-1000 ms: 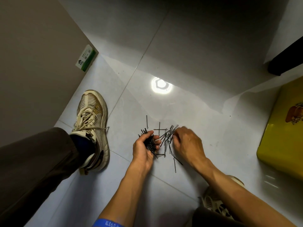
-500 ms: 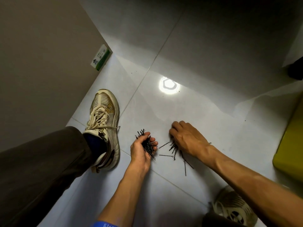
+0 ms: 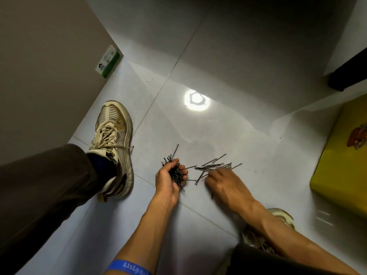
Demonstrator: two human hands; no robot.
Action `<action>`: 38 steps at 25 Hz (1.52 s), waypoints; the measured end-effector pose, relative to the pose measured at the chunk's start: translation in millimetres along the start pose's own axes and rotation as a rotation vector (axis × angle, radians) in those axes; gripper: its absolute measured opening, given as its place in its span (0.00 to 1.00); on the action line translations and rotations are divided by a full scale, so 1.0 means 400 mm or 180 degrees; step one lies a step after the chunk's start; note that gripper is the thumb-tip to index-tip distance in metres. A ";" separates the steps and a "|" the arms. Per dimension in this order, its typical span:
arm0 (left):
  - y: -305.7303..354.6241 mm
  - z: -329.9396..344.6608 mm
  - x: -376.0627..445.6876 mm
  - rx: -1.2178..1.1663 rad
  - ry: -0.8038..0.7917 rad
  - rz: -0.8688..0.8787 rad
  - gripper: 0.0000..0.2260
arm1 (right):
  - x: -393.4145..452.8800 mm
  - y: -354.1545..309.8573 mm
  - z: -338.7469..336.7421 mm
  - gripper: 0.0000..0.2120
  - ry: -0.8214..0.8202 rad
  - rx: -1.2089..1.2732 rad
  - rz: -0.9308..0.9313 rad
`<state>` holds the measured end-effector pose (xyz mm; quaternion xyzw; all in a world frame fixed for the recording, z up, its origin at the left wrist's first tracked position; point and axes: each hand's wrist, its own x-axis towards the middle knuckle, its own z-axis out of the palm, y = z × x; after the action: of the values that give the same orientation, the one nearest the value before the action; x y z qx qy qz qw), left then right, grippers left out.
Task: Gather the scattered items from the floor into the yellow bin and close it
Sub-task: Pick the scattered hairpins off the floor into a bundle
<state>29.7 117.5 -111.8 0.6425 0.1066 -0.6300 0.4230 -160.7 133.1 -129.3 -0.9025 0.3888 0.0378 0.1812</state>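
Many black hairpins (image 3: pixel 213 167) lay loose on floor (image 3: pixel 248 135). Left hand (image 3: pixel 168 180) clutched a bundle (image 3: pixel 176 175); right hand (image 3: pixel 224 183) reached over them, grip unclear. Yellow bin (image 3: pixel 341 169) near right.

Glossy pale floor tiles (image 3: pixel 238 56) mirror a ceiling lamp (image 3: pixel 196 100) beside a beige wall (image 3: pixel 39 56).

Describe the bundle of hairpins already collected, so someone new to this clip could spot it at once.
Start at the cream sneaker on the white tiled floor; just to its right is the left hand. The bundle of black hairpins is gripped in that fist, ends bristling out above and below. Unlike the loose hairpins lying flat by the right hand, these are bunched and off the floor.
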 end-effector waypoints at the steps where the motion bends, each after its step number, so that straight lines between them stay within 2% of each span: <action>1: -0.001 -0.003 0.000 0.0010 0.0016 0.0015 0.04 | 0.012 0.017 -0.008 0.04 0.0154 0.0102 0.0267; 3: -0.004 0.000 -0.002 0.0072 0.0002 0.0026 0.04 | 0.011 0.048 -0.019 0.11 0.0265 0.0263 0.0722; 5: -0.006 0.005 -0.001 0.0123 -0.0034 0.0047 0.04 | -0.005 0.071 -0.025 0.29 -0.0004 0.0385 0.1146; 6: -0.009 0.006 0.001 0.0129 -0.0032 0.0057 0.04 | -0.010 0.078 -0.027 0.35 -0.0142 0.0361 0.1245; 7: -0.013 0.007 0.001 0.0139 -0.0026 0.0050 0.04 | -0.010 0.080 -0.028 0.35 -0.0212 0.0335 0.1268; 11: -0.042 0.007 -0.002 0.0215 -0.0030 -0.0045 0.04 | 0.032 0.066 -0.028 0.15 -0.0001 0.0391 0.1074; 13: -0.051 0.011 -0.005 0.0226 -0.0079 -0.0076 0.04 | 0.049 0.064 -0.026 0.10 0.0062 0.0437 0.1117; 16: -0.045 0.014 0.000 0.0186 -0.0089 -0.0056 0.05 | 0.066 0.065 -0.028 0.12 0.0190 0.0566 0.1290; 19: -0.040 0.004 0.010 0.0172 -0.0077 -0.0019 0.04 | 0.092 0.034 -0.028 0.29 -0.0022 0.0546 0.1512; 21: -0.046 -0.002 0.012 0.0165 -0.0084 -0.0040 0.04 | 0.104 0.000 -0.017 0.32 -0.0143 0.0415 0.1582; 26: -0.045 -0.007 0.005 0.0116 -0.0096 -0.0070 0.04 | 0.122 -0.024 -0.009 0.21 -0.0062 0.0586 0.1748; 29: -0.037 -0.009 0.009 0.0111 -0.0086 -0.0047 0.05 | 0.121 -0.001 -0.022 0.17 -0.0074 0.0399 0.1566; 33: -0.031 -0.012 0.015 0.0114 -0.0080 -0.0018 0.05 | 0.111 0.037 -0.046 0.18 -0.0161 0.0079 0.1189; 35: -0.033 -0.014 0.014 0.0102 -0.0054 -0.0033 0.05 | 0.104 0.047 -0.050 0.14 -0.0276 0.0099 0.0853; 38: -0.036 -0.009 0.010 0.0109 -0.0041 -0.0061 0.04 | 0.104 0.042 -0.058 0.08 -0.0290 0.0087 0.0857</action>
<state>23.4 127.0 -121.8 0.6446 0.0992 -0.6399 0.4065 -145.4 85.7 -121.5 -0.8370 0.4982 0.0974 0.2043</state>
